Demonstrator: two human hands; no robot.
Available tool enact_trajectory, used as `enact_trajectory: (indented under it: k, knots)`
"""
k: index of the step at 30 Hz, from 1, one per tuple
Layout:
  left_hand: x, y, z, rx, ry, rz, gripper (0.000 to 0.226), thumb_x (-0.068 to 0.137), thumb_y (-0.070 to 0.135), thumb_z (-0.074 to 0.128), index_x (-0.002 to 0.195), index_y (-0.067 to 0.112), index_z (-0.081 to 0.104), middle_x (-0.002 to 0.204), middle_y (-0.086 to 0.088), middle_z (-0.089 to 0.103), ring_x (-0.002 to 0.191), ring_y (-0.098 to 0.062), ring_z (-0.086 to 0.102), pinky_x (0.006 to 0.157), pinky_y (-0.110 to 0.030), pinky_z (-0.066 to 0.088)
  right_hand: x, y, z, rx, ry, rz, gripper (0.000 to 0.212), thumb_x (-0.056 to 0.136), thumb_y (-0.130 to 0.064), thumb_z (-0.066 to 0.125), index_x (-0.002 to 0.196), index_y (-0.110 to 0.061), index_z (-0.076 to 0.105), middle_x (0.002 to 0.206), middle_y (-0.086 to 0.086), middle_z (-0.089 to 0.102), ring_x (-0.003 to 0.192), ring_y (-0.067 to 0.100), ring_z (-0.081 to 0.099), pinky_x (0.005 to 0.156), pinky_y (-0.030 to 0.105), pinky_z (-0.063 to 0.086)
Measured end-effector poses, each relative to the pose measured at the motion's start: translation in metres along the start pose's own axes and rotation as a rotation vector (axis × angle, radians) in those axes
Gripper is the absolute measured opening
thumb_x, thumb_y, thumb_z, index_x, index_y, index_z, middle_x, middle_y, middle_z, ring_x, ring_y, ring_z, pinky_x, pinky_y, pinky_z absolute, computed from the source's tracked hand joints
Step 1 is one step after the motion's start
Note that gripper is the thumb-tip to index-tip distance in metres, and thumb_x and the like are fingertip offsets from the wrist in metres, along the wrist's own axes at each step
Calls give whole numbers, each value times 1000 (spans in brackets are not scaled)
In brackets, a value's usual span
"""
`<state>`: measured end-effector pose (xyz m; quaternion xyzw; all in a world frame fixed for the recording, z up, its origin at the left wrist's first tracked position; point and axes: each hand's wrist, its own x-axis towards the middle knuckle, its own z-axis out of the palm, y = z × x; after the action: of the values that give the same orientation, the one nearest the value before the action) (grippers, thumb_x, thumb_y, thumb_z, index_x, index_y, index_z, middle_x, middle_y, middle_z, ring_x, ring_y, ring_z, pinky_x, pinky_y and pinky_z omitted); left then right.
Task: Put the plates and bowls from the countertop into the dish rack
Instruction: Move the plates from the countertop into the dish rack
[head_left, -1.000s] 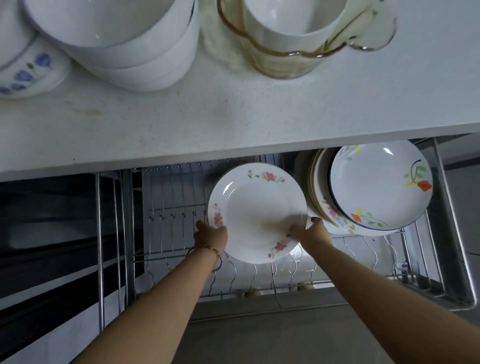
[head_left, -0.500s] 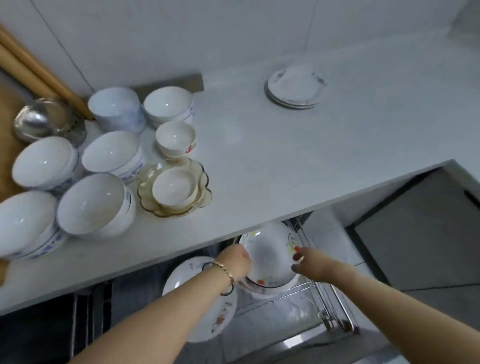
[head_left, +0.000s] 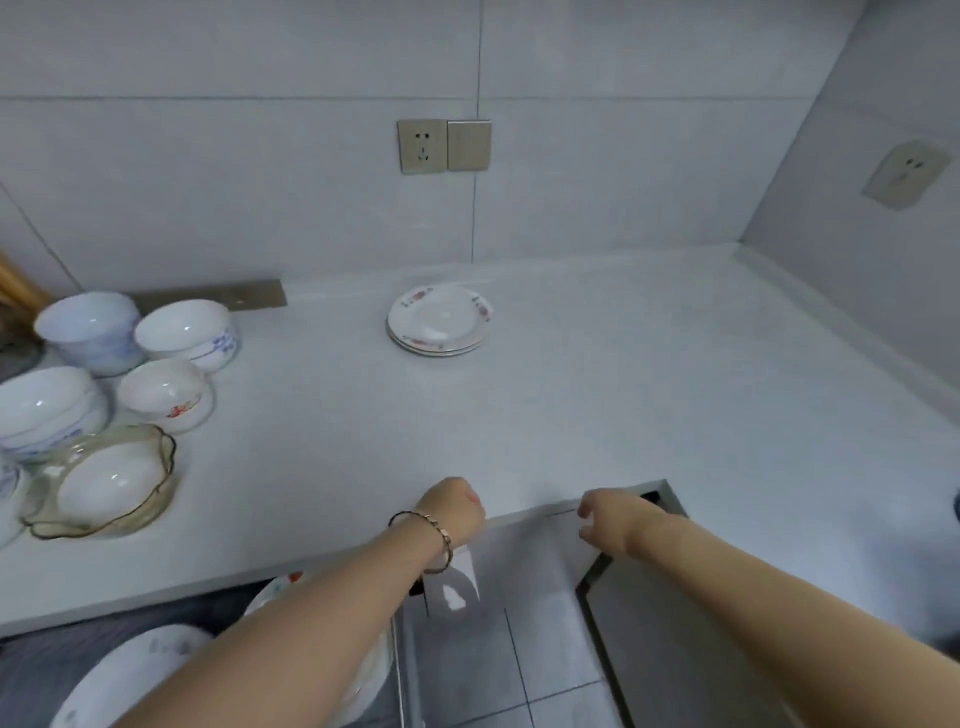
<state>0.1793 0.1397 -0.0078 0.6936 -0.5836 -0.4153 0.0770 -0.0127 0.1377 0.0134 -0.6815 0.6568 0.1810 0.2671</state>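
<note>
At front edge of table (head_left: 571, 395), see left hand (head_left: 453, 512) over the rim, bracelet (head_left: 435, 538) on wrist. Fingers tucked under back of hand, so can't tell if spread or closed.

Just right of it, not touching, spot right hand (head_left: 615, 522) above the table's cut-in corner. Fingers (head_left: 587, 512) loosely curled, pinching nothing.

Find stack of plates (head_left: 439, 319) lying flat on table, approx mid-width, toward back wall, well apart from both hands.

Note bowls grouped at left end of table:
- blue-patterned bowl (head_left: 88, 330) beside bowl w/ blue marks (head_left: 187, 332)
- bowl w/ red mark (head_left: 166, 395) in front of those
- stacked bowls (head_left: 47, 408) at far left
- glass bowl (head_left: 41, 499) nearest front edge, w/ small white bowl (head_left: 109, 480) inside

Below table edge, lower left, make out lower plates (head_left: 132, 670), partly hidden by left forearm. Metal rail (head_left: 399, 675) just right of them.

Btwn forearms, see grey floor tiles (head_left: 493, 649).

On back wall, log socket (head_left: 422, 145) touching switch (head_left: 469, 144). On right wall, second socket (head_left: 904, 174).
</note>
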Motion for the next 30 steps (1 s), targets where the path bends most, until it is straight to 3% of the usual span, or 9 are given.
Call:
enact_trajectory:
  k: [7,11,16,19,21,22,24,26,30]
  knots:
    - [39,44,-24,-41,102,-74,16,87,3,41,84,8,56,85,-12,57,77,-23,52,52,-22,35,24,25,-64,-6,22,-115,44,96,-24,44,138,-12,44,144,7,45,133,22,43,106,27,35]
    - [73,45,-47,-151,179,-159,16,89,2,42,81,7,55,83,-13,58,81,-23,55,60,-24,39,56,18,-96,9,37,-178,44,96,-25,44,139,-12,43,144,7,46,133,23,43,107,29,34]
    - [123,43,-72,-297,169,-294,34,94,4,40,62,17,42,66,1,48,84,-22,53,72,-25,45,115,9,-126,-7,34,-210,44,96,-26,46,137,-13,45,142,7,47,132,22,44,106,28,35]
    - [166,43,-93,-365,181,-348,33,95,4,39,64,16,43,67,1,48,74,-23,55,77,-27,44,163,-1,-145,-3,13,-210,44,96,-27,46,137,-13,46,142,7,47,132,22,44,107,28,35]
    - [199,42,-111,-411,206,-367,23,95,4,39,77,10,53,72,-3,52,70,-22,56,79,-31,47,200,-11,-161,14,5,-201,44,96,-26,46,137,-12,45,142,7,47,132,22,44,108,28,35]
    - [214,42,-121,-413,221,-374,19,95,4,39,93,5,58,80,-8,58,77,-25,59,80,-32,48,219,-17,-169,29,-2,-191,44,96,-26,46,137,-12,45,142,7,47,132,23,44,107,28,35]
    - [249,38,-139,-372,275,-395,33,94,7,41,124,-5,51,111,-20,62,102,-34,61,88,-37,50,256,-30,-184,58,-17,-173,45,96,-26,45,138,-12,43,141,9,48,131,23,45,106,28,36]
    - [278,35,-155,-310,303,-414,41,93,14,46,129,-5,46,127,-22,57,115,-37,57,93,-37,49,295,-44,-197,99,-22,-152,47,97,-27,44,140,-10,39,140,11,49,130,25,46,105,29,37]
    - [333,19,-174,-400,296,-506,54,87,15,59,132,-4,37,130,-20,52,116,-35,54,81,-30,44,367,-71,-212,199,-6,-82,51,96,-28,45,140,-5,35,141,17,47,131,30,44,105,31,36]
